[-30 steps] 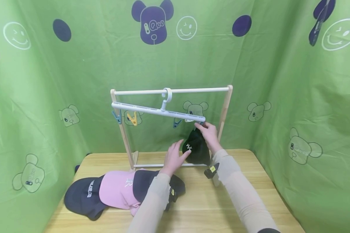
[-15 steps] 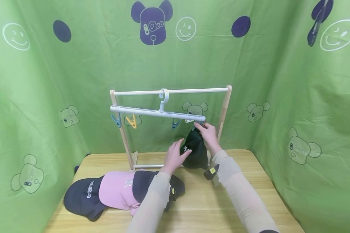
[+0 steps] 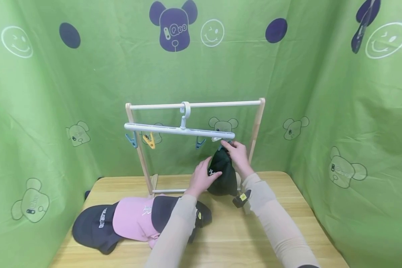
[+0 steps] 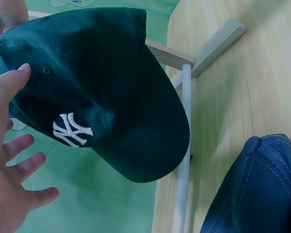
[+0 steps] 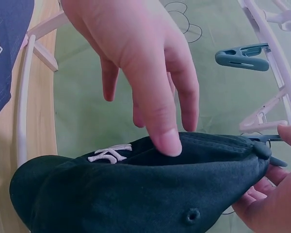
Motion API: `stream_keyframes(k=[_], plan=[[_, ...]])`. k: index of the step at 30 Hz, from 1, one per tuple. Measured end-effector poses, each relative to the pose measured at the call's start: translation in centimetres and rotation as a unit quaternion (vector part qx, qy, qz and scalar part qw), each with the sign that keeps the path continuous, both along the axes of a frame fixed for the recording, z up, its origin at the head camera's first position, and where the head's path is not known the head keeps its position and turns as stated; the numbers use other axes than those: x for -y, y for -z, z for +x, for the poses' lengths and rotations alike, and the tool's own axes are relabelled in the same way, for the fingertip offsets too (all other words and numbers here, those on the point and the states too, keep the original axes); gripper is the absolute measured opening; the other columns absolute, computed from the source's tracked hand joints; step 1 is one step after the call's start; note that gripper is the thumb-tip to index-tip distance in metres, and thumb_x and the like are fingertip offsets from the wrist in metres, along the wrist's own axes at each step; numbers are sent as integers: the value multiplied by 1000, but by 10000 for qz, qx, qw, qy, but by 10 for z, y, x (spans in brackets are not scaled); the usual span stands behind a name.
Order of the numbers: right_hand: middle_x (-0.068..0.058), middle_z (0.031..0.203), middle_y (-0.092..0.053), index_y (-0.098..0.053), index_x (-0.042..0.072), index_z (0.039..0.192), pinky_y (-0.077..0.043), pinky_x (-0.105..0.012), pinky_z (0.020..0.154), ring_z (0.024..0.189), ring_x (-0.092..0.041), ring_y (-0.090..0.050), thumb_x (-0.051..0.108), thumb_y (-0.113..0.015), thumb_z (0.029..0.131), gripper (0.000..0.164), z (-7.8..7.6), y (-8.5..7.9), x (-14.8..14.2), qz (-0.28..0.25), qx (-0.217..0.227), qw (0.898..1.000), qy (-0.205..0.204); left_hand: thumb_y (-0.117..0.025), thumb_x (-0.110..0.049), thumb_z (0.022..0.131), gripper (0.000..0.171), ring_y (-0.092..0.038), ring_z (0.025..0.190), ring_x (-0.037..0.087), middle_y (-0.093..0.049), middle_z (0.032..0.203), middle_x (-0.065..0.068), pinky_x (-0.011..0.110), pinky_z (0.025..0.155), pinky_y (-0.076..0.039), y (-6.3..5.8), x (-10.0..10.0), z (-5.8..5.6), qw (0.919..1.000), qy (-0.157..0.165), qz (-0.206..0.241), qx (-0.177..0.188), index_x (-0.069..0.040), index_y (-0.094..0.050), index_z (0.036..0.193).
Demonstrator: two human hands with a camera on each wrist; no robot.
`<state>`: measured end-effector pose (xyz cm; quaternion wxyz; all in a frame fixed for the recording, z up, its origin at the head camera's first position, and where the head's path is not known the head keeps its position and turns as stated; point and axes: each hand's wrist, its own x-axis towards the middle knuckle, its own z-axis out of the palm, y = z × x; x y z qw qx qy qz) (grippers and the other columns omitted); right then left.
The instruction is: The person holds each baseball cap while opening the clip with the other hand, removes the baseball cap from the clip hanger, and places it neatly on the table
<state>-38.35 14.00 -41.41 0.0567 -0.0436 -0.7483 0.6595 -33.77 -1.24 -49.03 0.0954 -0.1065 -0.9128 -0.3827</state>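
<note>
A dark green baseball cap (image 3: pixel 222 173) with white stitched letters hangs below the right end of a pale blue clip hanger (image 3: pixel 167 129), brim downward. My right hand (image 3: pixel 237 154) is at the cap's top and pinches a dark teal clip (image 5: pixel 276 160) between thumb and fingers, right at the crown's button. On the cap's left side, my left hand (image 3: pixel 201 178) has its fingers spread and loosely extended. Its thumb lies against the cap's front panel, as the right wrist view shows. The left wrist view shows the brim pointing toward the rack's lower bar.
The hanger hooks onto the top rail of a wooden rack (image 3: pixel 256 128). Along it hang a blue clip (image 3: pixel 132 139), a yellow clip (image 3: pixel 149 140), another blue clip (image 3: pixel 200 142) and a white clip (image 3: pixel 216 139). Navy (image 3: pixel 93 227) and pink (image 3: pixel 134 219) caps overlap on the table (image 3: pixel 268 238).
The hanger's left end has dropped, so it tilts less, and its hook has slid slightly left. The green cap has turned and shifted a little left and down. Both hands keep nearly the same places.
</note>
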Motion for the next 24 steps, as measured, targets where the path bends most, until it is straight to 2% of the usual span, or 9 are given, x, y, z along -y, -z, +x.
stream_keyframes(k=[5, 9, 14, 24], plan=[[3, 84, -60, -62, 0, 106, -53, -17, 62, 68, -5, -60, 38, -70, 89, 42, 2, -3, 2, -153, 107, 9998, -78, -66, -53, 87, 82, -43, 138, 29, -42, 152, 9, 48, 112, -41, -1, -2, -2, 9998, 53, 53, 173, -17, -31, 152], [4, 83, -60, -62, 0, 106, -54, -17, 61, 67, -5, -61, 37, -69, 90, 41, 4, -5, 3, -190, 124, 9997, -119, -67, -52, 87, 84, -44, 138, 29, -43, 152, 11, 47, 112, -41, 0, -4, -5, 9998, 96, 117, 134, -16, -29, 153], [3, 84, -60, -62, 0, 104, -52, -16, 62, 68, -5, -60, 37, -68, 90, 40, 5, -5, 4, -104, 102, 9998, -99, -70, -46, 87, 83, -44, 137, 30, -44, 150, 15, 47, 112, -41, -2, -6, -6, 9990, 187, 402, 51, -14, -30, 153], [-1, 92, -62, -64, -1, 106, -52, -16, 67, 72, -8, -61, 40, -69, 89, 45, 6, -4, 7, 64, 43, 9999, -65, -69, -44, 88, 83, -45, 137, 30, -43, 151, 14, 45, 112, -41, -1, -10, -9, 9986, 210, 474, 54, -14, -28, 153]])
